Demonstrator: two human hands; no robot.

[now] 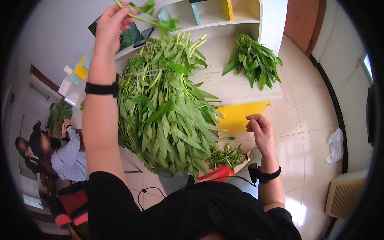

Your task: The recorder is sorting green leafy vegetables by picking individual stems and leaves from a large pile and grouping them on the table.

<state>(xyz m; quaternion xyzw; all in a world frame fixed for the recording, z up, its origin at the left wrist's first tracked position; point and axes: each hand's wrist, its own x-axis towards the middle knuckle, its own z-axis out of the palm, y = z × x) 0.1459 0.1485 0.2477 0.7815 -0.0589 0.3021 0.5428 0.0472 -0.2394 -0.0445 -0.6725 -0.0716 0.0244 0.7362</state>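
1 big heap of greens [168,108] seemingly left, 1 small bunch [254,62] apparently done.
The right hand [261,131], loosely curled, looks empty; heap and bunch lie apart on the table [218,60]; beyond, the left hand [114,23] pinches 1 leafy stem [141,18].

a bare strip of table [216,78] between the large leafy heap [166,116] and the small green bunch [256,62] provides passage. the heap obstructs any low, direct path between the left hand [114,25] and the right hand [262,134]. the shelf [220,24] bounds the strip's far side. clearance between heap and phone [144,37] appears narrow, though partly hidden.
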